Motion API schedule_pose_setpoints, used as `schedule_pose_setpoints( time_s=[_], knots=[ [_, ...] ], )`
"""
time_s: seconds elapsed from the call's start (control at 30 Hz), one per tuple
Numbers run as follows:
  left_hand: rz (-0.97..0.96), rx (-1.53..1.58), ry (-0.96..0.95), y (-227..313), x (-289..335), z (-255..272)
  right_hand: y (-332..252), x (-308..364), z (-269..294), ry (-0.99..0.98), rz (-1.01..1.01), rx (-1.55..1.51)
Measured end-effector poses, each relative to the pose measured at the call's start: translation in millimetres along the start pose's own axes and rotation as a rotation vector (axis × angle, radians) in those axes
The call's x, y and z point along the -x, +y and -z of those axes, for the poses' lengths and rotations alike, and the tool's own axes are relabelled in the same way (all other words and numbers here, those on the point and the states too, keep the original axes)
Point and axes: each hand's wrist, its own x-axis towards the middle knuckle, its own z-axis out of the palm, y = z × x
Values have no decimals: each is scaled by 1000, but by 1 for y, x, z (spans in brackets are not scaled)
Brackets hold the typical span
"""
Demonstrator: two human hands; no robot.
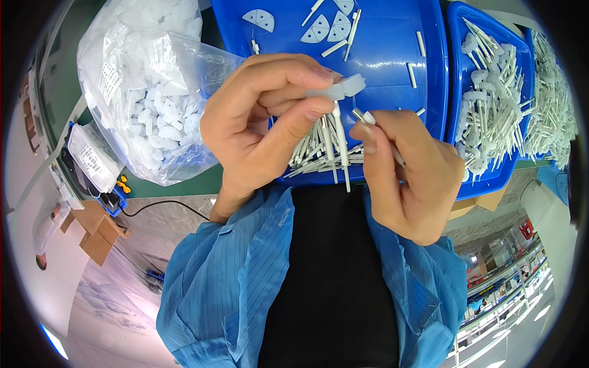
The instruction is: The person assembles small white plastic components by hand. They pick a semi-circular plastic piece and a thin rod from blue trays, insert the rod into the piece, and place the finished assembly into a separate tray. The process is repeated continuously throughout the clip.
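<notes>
Over a blue tray [392,80], my left hand [251,122] is closed, pinching a translucent white plastic piece [348,88] between thumb and fingers. White rods [340,138] hang down from that piece. Close by on the right, my right hand [414,175] is closed on a small white rod with a metal tip [363,116]. Its tip points up toward the piece and looks slightly apart from it. Below my hands lies a pile of white rods [300,158] in the tray's near part. Flat white wedge pieces [316,29] lie farther back. My fingers partly hide both held parts.
A clear plastic bag [153,86] full of white pieces stands on the left of the green table. To the right, a second blue tray [455,80] holds many white rod assemblies [491,92]. A black cable [165,203] hangs at the table's front edge.
</notes>
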Motion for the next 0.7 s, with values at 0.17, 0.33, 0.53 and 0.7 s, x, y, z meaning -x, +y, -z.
schedule_pose_setpoints(
  time_s=[0.17,0.33,0.53,0.7],
  knots=[
    [-9,29,-48,-3,1,6,8,2,3,-99,-22,-5],
    [39,-26,-92,-1,2,3,7,-1,6,-81,-53,47],
    [234,-32,-32,15,2,-3,20,-5,-6,-102,-62,-121],
    [33,75,-50,4,0,3,31,0,-21,-15,75,-425]
  ],
)
